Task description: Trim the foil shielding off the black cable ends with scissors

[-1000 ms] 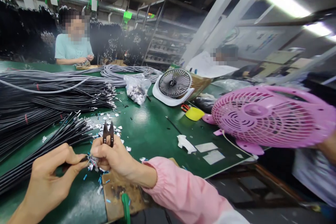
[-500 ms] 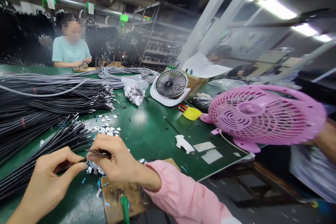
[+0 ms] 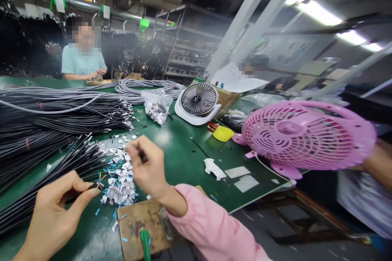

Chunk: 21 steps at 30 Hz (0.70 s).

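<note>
Between thumb and fingers, my left hand pinches the end of a black cable, whose thin coloured wires fan out bare past the fingertips. My right hand, in a pink sleeve, is closed above and to the right of that cable end, apart from it. Something dark shows inside its curled fingers, too blurred to name. Under and between the hands lies a heap of silvery foil scraps with small blue bits. Black cables with stripped ends lie in bundles to the left.
A wooden board with a green handle is at the front. Farther back are a bag of scraps, a white fan, a yellow tape-like item and a pink fan. A person sits across the green table.
My right hand has moved up and away from the cable end, which now shows coloured wires spread apart. My left hand stays almost in place, still pinching the cable.
</note>
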{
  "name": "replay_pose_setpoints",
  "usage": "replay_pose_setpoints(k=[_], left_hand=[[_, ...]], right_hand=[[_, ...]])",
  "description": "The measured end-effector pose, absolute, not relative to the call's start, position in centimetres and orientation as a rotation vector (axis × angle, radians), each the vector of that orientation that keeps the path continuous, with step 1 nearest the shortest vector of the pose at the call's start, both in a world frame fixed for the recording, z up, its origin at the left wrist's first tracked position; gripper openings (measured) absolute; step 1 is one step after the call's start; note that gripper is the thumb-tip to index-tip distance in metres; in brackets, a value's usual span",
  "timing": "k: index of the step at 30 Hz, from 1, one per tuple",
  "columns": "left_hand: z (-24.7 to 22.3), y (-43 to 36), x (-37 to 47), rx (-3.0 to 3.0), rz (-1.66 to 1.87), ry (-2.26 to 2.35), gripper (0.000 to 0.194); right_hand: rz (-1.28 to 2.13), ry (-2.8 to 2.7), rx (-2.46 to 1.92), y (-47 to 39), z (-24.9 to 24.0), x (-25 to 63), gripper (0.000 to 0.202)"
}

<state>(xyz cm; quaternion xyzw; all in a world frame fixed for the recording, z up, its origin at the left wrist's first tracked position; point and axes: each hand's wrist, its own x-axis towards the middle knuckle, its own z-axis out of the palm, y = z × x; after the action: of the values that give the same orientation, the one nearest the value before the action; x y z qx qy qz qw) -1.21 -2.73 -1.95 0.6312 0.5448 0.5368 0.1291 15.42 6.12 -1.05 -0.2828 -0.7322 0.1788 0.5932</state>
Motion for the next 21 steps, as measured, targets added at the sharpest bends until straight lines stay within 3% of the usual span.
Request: replay_pose_setpoints(k=[5, 17, 21], left_hand=[[-2.7, -2.7, -1.4, 1.78, 1.617, 1.56, 0.028], [-3.3, -2.7, -1.5, 1.892, 1.569, 1.601, 0.021], [-3.4, -2.7, -1.4, 1.937, 1.569, 1.599, 0.018]], right_hand=[[0.704, -1.952, -0.497, 5.1, -1.4, 15.4, 0.017], [0.721, -1.929, -0.495, 4.6, -1.8, 15.1, 0.019], [1.095, -1.83, -0.65, 4.5, -1.1, 15.0, 0.01]])
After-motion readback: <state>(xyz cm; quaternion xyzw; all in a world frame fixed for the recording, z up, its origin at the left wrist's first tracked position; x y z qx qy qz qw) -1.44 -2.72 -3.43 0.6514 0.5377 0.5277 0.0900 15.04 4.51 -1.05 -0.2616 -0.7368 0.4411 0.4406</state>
